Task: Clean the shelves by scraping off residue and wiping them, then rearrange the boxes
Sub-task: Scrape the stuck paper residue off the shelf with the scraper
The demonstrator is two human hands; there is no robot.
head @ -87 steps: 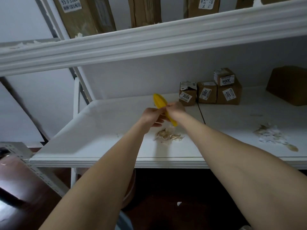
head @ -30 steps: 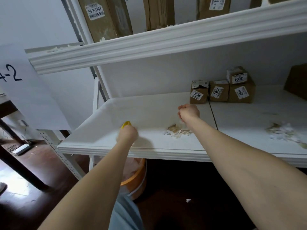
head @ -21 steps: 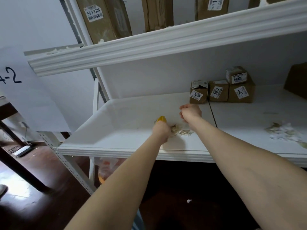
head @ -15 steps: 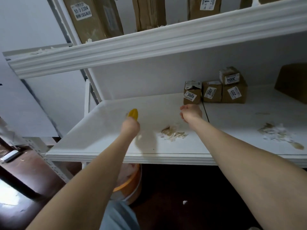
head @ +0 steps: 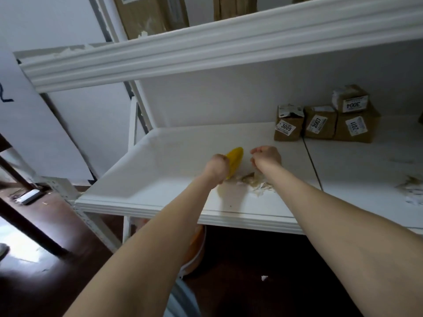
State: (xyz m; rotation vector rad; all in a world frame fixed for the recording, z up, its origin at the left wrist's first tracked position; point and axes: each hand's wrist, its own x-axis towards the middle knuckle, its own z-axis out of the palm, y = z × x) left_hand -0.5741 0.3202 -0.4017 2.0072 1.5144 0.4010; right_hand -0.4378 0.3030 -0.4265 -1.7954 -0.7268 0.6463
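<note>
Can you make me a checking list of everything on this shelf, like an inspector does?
Surface: white shelf, residue lying in heaps.
Job's things: yellow scraper beside residue pile; second pile at right; four labelled boxes at back, one stacked on top.
Clutter: paper scrap on floor.
Hands: left hand grips scraper; right hand curled near pile, nothing seen in it.
Cables: nothing seen.
Surroundings: orange bucket under shelf; cartons on upper shelf.

A storeroom is indicated: white shelving (head: 174, 156) is stocked with small cardboard boxes (head: 320, 135) marked by numbered stickers (head: 286, 128), larger cartons (head: 148, 17) are kept above, and a hand-numbered sheet (head: 27, 124) is seen beside the rack.
</note>
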